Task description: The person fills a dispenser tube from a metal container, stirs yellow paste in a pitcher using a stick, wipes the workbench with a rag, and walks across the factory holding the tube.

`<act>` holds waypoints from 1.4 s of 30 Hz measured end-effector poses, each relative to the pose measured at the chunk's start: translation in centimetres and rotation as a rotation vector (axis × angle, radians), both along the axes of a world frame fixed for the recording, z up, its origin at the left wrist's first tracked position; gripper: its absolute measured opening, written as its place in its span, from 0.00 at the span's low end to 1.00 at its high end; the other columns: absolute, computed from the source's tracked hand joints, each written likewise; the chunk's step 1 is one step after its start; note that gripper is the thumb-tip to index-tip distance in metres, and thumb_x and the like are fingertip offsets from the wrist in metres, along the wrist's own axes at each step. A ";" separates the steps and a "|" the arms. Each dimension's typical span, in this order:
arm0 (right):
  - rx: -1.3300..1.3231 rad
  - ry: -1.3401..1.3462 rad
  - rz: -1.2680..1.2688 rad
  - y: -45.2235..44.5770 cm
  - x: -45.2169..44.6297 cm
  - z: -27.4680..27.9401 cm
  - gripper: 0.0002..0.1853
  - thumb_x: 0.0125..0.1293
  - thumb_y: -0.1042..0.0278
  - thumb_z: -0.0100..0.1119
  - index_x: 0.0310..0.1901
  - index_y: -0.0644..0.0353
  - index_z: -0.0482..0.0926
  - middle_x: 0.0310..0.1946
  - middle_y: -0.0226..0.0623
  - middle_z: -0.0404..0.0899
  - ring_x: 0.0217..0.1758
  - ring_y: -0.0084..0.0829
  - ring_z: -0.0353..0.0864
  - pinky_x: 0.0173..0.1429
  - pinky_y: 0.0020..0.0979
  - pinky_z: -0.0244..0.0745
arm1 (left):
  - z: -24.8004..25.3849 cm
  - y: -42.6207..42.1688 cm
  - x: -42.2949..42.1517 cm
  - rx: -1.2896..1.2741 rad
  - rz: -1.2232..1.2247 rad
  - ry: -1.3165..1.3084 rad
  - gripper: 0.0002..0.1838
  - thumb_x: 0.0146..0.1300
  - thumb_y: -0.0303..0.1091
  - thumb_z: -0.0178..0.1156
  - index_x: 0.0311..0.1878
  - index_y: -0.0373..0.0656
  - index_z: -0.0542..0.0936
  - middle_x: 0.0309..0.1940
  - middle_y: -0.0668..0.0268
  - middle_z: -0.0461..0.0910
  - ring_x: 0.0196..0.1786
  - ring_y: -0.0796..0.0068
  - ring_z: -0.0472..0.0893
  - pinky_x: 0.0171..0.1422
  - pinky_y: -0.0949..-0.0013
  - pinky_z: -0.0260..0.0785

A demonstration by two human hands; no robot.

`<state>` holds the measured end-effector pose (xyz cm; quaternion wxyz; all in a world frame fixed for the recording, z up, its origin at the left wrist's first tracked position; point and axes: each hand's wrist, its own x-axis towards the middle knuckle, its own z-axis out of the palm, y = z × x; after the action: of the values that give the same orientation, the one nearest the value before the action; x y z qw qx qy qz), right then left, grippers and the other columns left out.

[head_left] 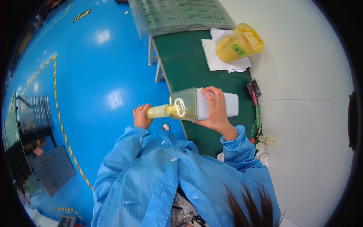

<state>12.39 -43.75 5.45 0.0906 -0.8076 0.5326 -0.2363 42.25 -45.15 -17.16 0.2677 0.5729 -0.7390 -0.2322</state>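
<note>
My right hand (pixel 216 111) is wrapped around a large rectangular jug (pixel 190 104), which lies tipped over on its side in the air. Its body is white toward the base and translucent greenish toward the top, with a white loop handle. The jug's yellowish neck points left and meets the mouth of a small translucent bottle (pixel 158 111). Around the far end of that bottle, the fingers of my left hand (pixel 142 115) are closed. Whether liquid is flowing between the two cannot be made out.
The green table (pixel 181 56) bears a yellow-lined tub (pixel 239 44) on white papers (pixel 211 56). Along the wall are a black box (pixel 254 89), a pink-and-green tool, a pale bottle (pixel 268 140) and crumpled tissue (pixel 262 154). Plastic-wrapped green trays (pixel 185 15) stand at the far end.
</note>
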 end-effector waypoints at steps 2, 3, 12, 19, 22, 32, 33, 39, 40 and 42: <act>0.022 0.039 0.003 -0.2 1.0 -0.2 0.59 0.31 0.53 0.85 0.70 0.56 0.65 0.61 0.46 0.64 0.65 0.51 0.64 0.71 0.57 0.58 | -0.7 0.0 0.4 -0.013 0.008 0.036 0.15 0.49 0.34 0.70 0.42 0.55 0.79 0.37 0.66 0.81 0.45 0.55 0.80 0.51 0.50 0.64; 0.028 0.060 0.008 -0.3 1.5 -0.6 0.58 0.32 0.52 0.85 0.70 0.56 0.66 0.61 0.46 0.65 0.65 0.51 0.65 0.71 0.58 0.58 | -1.2 0.1 0.6 0.002 0.004 0.009 0.15 0.50 0.35 0.70 0.42 0.55 0.79 0.37 0.66 0.81 0.45 0.56 0.80 0.51 0.51 0.65; 0.133 0.209 0.121 -0.9 5.7 -3.8 0.55 0.33 0.54 0.85 0.69 0.53 0.70 0.63 0.48 0.64 0.67 0.52 0.65 0.71 0.63 0.55 | -5.8 0.6 3.2 0.089 -0.043 -0.114 0.15 0.51 0.36 0.71 0.42 0.56 0.79 0.36 0.68 0.79 0.46 0.60 0.79 0.55 0.51 0.63; 0.255 0.425 0.213 -2.0 1.3 -1.8 0.63 0.30 0.57 0.85 0.74 0.47 0.61 0.68 0.46 0.63 0.71 0.52 0.63 0.72 0.64 0.54 | -6.9 1.5 3.0 0.156 -0.036 -0.069 0.17 0.49 0.36 0.73 0.44 0.57 0.80 0.37 0.68 0.79 0.48 0.61 0.78 0.56 0.52 0.63; 0.220 0.384 0.227 -2.1 1.2 -2.9 0.60 0.31 0.60 0.84 0.73 0.49 0.62 0.66 0.45 0.66 0.67 0.50 0.66 0.70 0.58 0.57 | -7.0 1.4 3.0 0.133 -0.030 -0.008 0.18 0.49 0.36 0.73 0.45 0.57 0.81 0.38 0.68 0.78 0.50 0.61 0.78 0.57 0.52 0.63; 0.218 0.357 0.203 -2.2 1.7 -3.1 0.57 0.34 0.63 0.82 0.72 0.44 0.64 0.63 0.40 0.68 0.64 0.46 0.69 0.68 0.54 0.57 | -8.7 1.2 2.6 0.205 -0.081 0.080 0.19 0.49 0.36 0.74 0.45 0.56 0.81 0.40 0.67 0.79 0.51 0.59 0.77 0.57 0.51 0.62; 0.220 0.359 0.204 -2.3 1.7 -3.1 0.57 0.34 0.63 0.82 0.72 0.44 0.64 0.63 0.40 0.68 0.64 0.46 0.69 0.68 0.54 0.57 | -8.8 1.2 2.5 0.195 -0.077 0.087 0.19 0.49 0.37 0.74 0.45 0.56 0.81 0.40 0.67 0.79 0.51 0.59 0.77 0.57 0.50 0.63; 0.202 0.367 0.218 -2.4 1.9 -3.0 0.57 0.33 0.64 0.81 0.72 0.43 0.63 0.63 0.41 0.68 0.63 0.47 0.69 0.66 0.52 0.58 | -9.2 1.3 2.5 0.147 -0.077 0.117 0.18 0.48 0.37 0.74 0.44 0.55 0.81 0.40 0.68 0.79 0.50 0.59 0.78 0.55 0.51 0.64; 0.205 0.370 0.220 -2.4 1.9 -3.0 0.57 0.34 0.64 0.81 0.72 0.44 0.62 0.63 0.41 0.68 0.63 0.47 0.69 0.66 0.52 0.58 | -9.3 1.3 2.5 0.142 -0.078 0.129 0.18 0.48 0.37 0.74 0.44 0.55 0.81 0.40 0.68 0.79 0.49 0.59 0.78 0.55 0.51 0.64; 0.213 0.376 0.224 -2.4 1.7 -3.1 0.58 0.34 0.64 0.82 0.73 0.44 0.62 0.64 0.42 0.67 0.64 0.48 0.69 0.66 0.53 0.58 | -9.5 1.2 2.7 0.131 -0.083 0.130 0.18 0.48 0.37 0.74 0.44 0.55 0.81 0.40 0.68 0.80 0.49 0.60 0.78 0.55 0.51 0.64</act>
<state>14.08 -46.14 2.32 0.1003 -0.8774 0.4690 -0.0127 44.92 -43.90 -26.65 0.2672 0.5416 -0.7265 -0.3277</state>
